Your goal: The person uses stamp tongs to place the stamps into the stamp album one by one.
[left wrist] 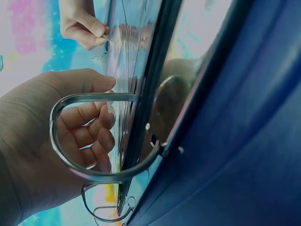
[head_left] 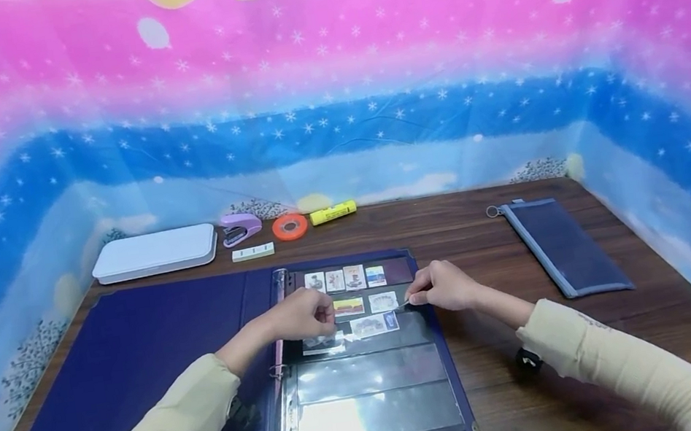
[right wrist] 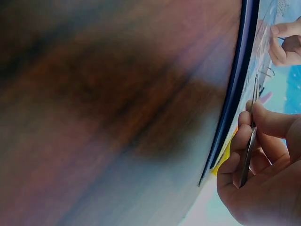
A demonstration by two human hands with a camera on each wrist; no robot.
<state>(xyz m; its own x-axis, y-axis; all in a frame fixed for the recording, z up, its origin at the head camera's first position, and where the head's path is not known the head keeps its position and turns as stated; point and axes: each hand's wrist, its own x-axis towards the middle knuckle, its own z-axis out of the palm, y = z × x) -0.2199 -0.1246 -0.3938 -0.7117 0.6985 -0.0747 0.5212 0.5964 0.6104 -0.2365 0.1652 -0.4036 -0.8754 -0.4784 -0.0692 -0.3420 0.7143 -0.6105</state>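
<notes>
In the head view my right hand pinches a pair of metal tweezers at the right side of the stamp album page. The tips reach the upper right corner of a wide stamp, which lies slightly tilted across the third pocket strip. My left hand rests over the left part of the page with its fingers loosely curled, its fingertips close to the page surface in the left wrist view. Under it a further stamp shows partly. Other stamps, such as a yellow and red one, sit in the upper rows.
The open blue ring binder has metal rings beside my left hand. Behind it stand a white case, purple stapler, white-green block, orange tape roll and yellow tube. A zip pouch lies right.
</notes>
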